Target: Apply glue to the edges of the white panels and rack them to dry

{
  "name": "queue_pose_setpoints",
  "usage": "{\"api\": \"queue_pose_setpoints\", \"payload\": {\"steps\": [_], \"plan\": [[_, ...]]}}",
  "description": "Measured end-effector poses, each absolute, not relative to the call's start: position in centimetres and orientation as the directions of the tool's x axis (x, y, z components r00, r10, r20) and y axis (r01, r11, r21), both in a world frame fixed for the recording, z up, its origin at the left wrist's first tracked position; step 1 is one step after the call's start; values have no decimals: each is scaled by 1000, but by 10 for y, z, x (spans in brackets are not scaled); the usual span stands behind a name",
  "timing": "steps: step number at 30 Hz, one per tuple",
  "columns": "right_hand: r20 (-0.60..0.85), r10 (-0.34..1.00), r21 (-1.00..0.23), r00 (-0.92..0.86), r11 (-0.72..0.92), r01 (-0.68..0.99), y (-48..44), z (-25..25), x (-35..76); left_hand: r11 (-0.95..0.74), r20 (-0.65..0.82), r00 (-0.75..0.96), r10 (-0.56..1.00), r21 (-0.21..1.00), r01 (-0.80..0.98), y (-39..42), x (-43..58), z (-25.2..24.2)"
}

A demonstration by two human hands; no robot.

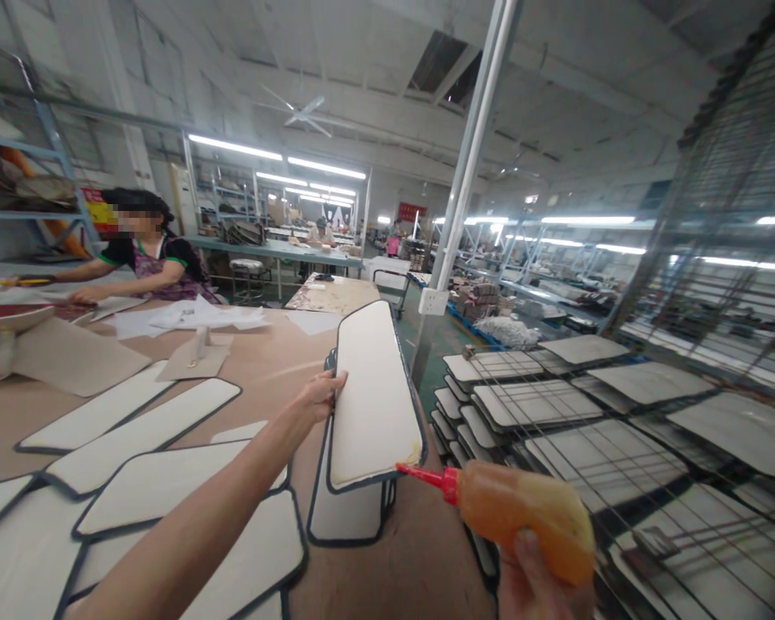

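My left hand (319,396) grips the left edge of a cream panel (375,387) with dark edging, thumb on its face, holding it tilted up above the table. My right hand (533,577) is wrapped round a squeeze bottle (523,512) of amber liquid, probably glue. The bottle lies nearly level, and its red nozzle tip (410,469) meets the panel's lower right edge. A yellowish smear shows at that corner. Below the held panel, another dark-edged panel (345,517) rests on the table.
Several similar panels (145,426) cover the brown table (271,362) on the left. More lie on a wire rack (555,405) at right. A co-worker (148,250) works across the table near white sheets (194,317). A metal post (455,198) stands beyond the table's right edge.
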State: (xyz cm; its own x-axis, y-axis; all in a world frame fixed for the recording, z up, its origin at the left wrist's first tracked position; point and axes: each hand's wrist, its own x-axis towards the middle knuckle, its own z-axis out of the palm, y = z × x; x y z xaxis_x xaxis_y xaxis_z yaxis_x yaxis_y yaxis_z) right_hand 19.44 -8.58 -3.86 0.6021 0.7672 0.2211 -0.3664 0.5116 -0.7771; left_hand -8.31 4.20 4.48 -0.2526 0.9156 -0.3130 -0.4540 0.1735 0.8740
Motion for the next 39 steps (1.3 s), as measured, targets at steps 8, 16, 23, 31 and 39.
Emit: {"api": "queue_pose_setpoints", "payload": {"steps": [8, 16, 23, 31, 39], "plan": [[276, 835, -668, 476, 523, -530, -41, 50, 170, 78, -227, -301, 926, 897, -436, 46, -62, 38], [415, 762, -718, 497, 610, -335, 28, 57, 210, 116, -126, 1, 992, 914, -390, 26, -48, 46], [412, 823, -817, 391, 523, -242, -38, 1, 210, 166, -147, 80, 986, 929, -331, 53, -47, 46], [500, 548, -780, 670, 621, 75, -25, 45, 257, 235, -93, 505, 858, 945, -226, 47, -8, 56], [463, 734, -835, 497, 550, -33, -112, 9, 277, 234, -83, 573, 815, 952, -196, 19, 35, 64]]}}
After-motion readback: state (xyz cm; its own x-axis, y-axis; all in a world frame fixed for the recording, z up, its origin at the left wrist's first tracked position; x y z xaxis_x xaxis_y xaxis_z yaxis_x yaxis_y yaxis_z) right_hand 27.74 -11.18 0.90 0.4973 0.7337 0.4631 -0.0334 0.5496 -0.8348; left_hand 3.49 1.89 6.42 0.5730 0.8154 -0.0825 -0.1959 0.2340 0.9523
